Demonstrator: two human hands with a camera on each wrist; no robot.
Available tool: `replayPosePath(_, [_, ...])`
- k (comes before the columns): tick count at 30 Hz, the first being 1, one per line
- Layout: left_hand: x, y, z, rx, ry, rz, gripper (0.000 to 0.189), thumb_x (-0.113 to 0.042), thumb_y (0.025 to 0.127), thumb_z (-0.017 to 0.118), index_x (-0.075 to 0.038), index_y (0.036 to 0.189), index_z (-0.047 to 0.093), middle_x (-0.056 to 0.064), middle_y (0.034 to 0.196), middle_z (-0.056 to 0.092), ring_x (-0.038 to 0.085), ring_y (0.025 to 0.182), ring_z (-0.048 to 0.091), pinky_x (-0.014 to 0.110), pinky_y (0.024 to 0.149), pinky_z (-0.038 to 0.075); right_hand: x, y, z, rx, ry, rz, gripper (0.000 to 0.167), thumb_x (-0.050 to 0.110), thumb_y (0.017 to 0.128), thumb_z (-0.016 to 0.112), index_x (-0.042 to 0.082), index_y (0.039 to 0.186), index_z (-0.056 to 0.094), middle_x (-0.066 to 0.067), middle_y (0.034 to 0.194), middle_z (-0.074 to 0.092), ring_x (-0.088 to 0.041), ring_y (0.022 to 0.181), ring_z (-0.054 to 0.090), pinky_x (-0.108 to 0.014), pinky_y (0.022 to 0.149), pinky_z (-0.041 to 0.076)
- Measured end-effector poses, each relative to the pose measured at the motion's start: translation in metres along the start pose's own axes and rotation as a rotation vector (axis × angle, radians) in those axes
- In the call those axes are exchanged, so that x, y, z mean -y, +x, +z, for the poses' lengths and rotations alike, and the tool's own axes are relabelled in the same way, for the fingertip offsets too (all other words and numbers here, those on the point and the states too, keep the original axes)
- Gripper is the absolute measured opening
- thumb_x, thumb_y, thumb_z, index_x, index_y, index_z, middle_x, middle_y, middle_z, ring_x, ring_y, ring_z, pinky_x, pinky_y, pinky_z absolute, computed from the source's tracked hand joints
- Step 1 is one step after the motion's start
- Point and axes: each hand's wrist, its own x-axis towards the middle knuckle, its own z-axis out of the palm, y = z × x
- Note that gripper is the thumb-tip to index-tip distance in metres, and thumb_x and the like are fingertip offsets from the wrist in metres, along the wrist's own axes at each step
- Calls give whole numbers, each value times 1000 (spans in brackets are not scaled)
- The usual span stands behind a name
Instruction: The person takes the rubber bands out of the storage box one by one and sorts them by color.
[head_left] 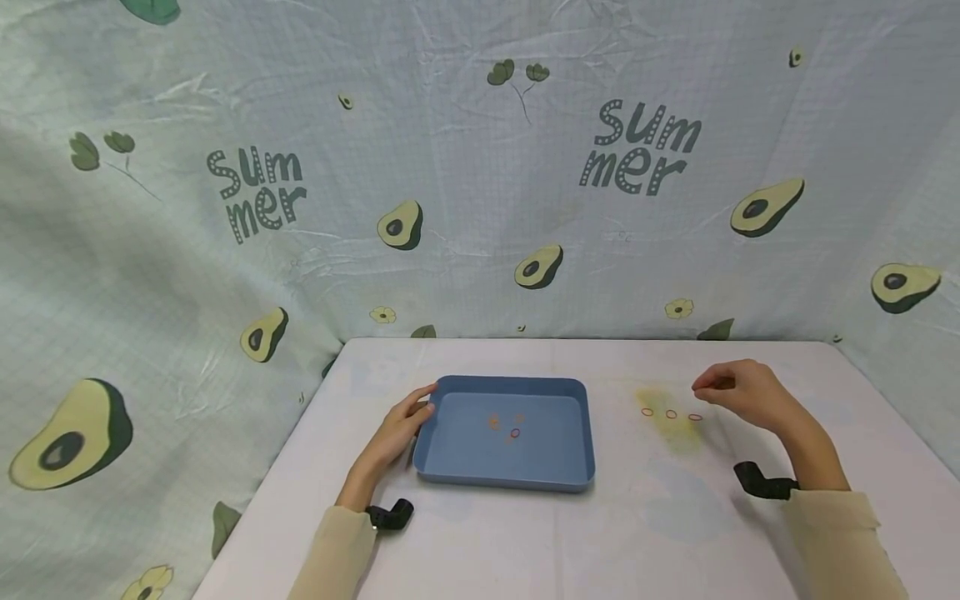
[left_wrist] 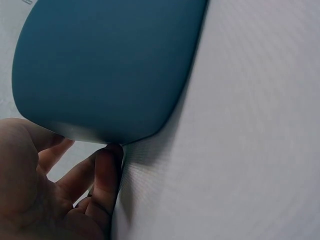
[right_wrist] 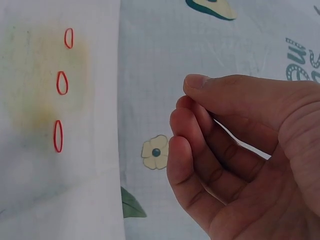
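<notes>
A shallow blue tray (head_left: 555, 454) lies on the white table. My left hand (head_left: 396, 429) holds its left end, one finger reaching the top of the rim; in the left wrist view another fingertip meets the lower edge of the tray (left_wrist: 110, 65). Inside the tray lie a thin red ring (head_left: 515, 433) and a few small orange marks (head_left: 493, 422). My right hand (head_left: 742, 392) is raised over the right side of the table, thumb against the curled index finger, with nothing visible between them. Three more red rings lie in a row below and left of it, including a middle ring (right_wrist: 62, 82).
A yellowish patch (head_left: 678, 433) marks the table under the row of rings. Behind the table hangs a pale cloth (head_left: 465, 150) printed with avocados and lettering; it also covers the left and right sides. Each wrist wears a black strap-on camera (head_left: 763, 482).
</notes>
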Motion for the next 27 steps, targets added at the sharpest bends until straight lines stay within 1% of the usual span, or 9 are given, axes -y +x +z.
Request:
replayPosePath(5, [0,1,0,-3,-11,4,48,-30,110,51,-27,158,45,18,157,50,37,141,52,56,113,45,5,1,1,0,8,-9,20,19,95,74,2,105,77,-8,99,77,-17,88,68,-33,73,55])
replayPosePath(8, [0,0,0,-4,-8,10,49,-29,110,51,-25,158,45,20,155,51,38,140,54,56,110,47,7,1,3,3,10,-13,20,18,95,74,1,105,77,-9,99,76,-17,87,67,-34,73,55])
replayPosePath(12, [1,-1,1,-3,-6,9,48,-29,110,51,-25,158,45,20,156,50,38,141,52,56,112,46,10,0,8,13,18,-13,20,19,95,74,1,105,77,-8,99,76,-16,87,67,-33,72,55])
replayPosePath(17, [0,-2,1,-15,0,0,47,-32,110,52,-28,156,47,18,156,51,38,142,52,56,112,45,16,1,12,24,32,-38,19,18,96,73,2,105,78,-5,97,76,-15,86,67,-32,71,54])
replayPosePath(21, [0,-2,1,-9,-3,11,48,-30,110,51,-25,157,46,20,156,50,39,141,52,56,111,46,22,2,14,23,25,-61,18,18,96,73,3,105,78,-3,95,76,-14,85,67,-31,71,54])
replayPosePath(24, [0,-2,0,8,-7,24,49,-28,110,50,-22,159,44,22,158,48,40,143,50,57,111,46,26,4,17,22,20,-72,16,17,96,73,4,104,78,-2,94,76,-14,84,67,-31,70,54])
replayPosePath(27, [0,-3,-1,2,-12,21,49,-28,110,51,-22,158,44,21,157,48,40,143,51,56,111,47,30,7,21,28,24,-92,17,17,95,73,4,104,78,-2,94,76,-13,83,67,-30,69,54])
